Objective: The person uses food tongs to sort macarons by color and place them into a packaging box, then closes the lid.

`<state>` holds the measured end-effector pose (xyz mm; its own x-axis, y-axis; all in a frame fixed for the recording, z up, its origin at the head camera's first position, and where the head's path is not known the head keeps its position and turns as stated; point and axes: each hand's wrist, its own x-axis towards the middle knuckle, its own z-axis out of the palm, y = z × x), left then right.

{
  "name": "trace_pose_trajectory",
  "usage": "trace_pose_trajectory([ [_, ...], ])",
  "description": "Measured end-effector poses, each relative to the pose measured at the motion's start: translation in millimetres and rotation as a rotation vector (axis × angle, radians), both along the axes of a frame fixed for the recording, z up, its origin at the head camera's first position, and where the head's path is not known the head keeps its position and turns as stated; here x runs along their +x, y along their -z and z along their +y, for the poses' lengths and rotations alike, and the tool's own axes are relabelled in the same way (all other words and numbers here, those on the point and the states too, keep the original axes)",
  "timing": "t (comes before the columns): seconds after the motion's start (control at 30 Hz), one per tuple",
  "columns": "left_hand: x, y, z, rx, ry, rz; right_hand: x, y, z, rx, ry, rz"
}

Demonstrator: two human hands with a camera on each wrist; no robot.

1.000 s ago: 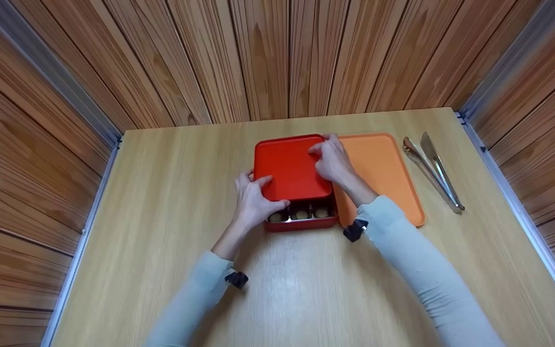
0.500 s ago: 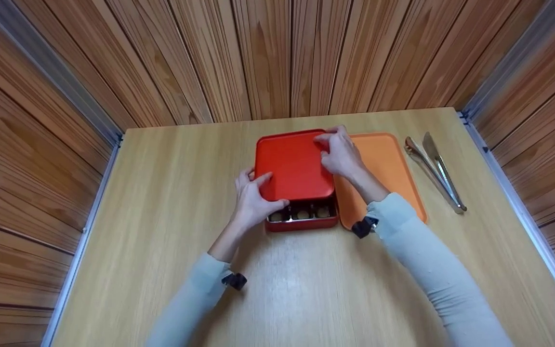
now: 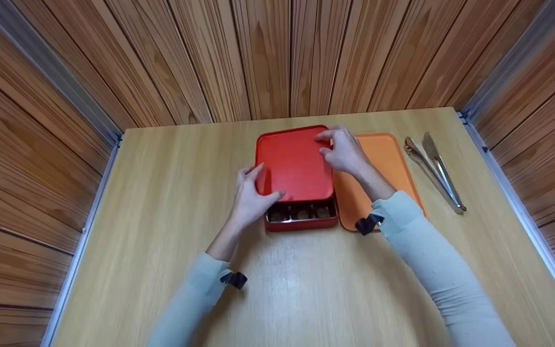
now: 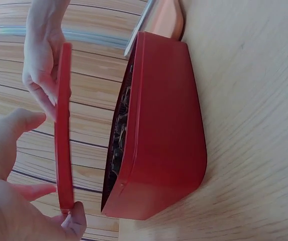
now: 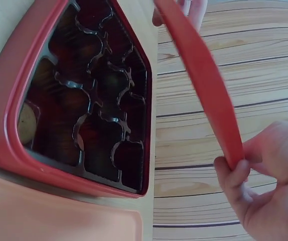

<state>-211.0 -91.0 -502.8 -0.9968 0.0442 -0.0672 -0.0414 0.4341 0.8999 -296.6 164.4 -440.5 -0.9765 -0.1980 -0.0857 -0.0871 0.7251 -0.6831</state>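
Observation:
A red lid [image 3: 294, 164] is held above a red box [image 3: 301, 222] on the wooden table. My left hand [image 3: 253, 195] grips the lid's near left corner; my right hand [image 3: 342, 152] pinches its far right edge. In the left wrist view the lid [image 4: 63, 125] hangs clear of the box [image 4: 164, 130], with my left hand's fingers [image 4: 74, 223] curled on its edge. The right wrist view shows the lid [image 5: 204, 75] raised over a dark moulded tray [image 5: 84, 100] with several round cups inside the box, my right hand [image 5: 264, 175] pinching the lid's edge.
An orange tray [image 3: 383, 168] lies flat right of the box, partly under my right forearm. Metal tongs [image 3: 434, 168] lie near the table's right edge. Wood-panelled walls close in the table on three sides. Bare tabletop [image 3: 162, 193] spreads left and in front.
Both hands have lifted the red lid higher and slightly away from me, so more of the box's front row of cups shows.

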Motion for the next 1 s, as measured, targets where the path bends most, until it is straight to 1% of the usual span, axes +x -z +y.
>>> trace_pose_trajectory([
  [0.23,-2.3,-0.1,-1,0.028,-0.010,0.001,4.9,-4.6,1,-0.030,-0.018,0.051],
  [0.43,-2.0,-4.1,-2,0.066,-0.017,-0.054,10.8,-5.4,5,-0.065,-0.066,0.152],
  [0.53,-3.4,-5.8,-2,0.078,-0.012,-0.052,13.4,-4.6,8,-0.081,-0.088,0.216],
  [0.73,-5.6,-9.7,-4,0.151,-0.014,0.003,16.8,-1.2,16,-0.081,-0.147,0.410],
  [0.87,-5.6,-16.3,-4,0.198,-0.020,-0.008,18.5,1.7,20,-0.061,-0.199,0.584],
  [1.0,-6.5,-21.7,-3,0.212,-0.038,-0.016,19.3,3.3,24,-0.030,-0.271,0.767],
])
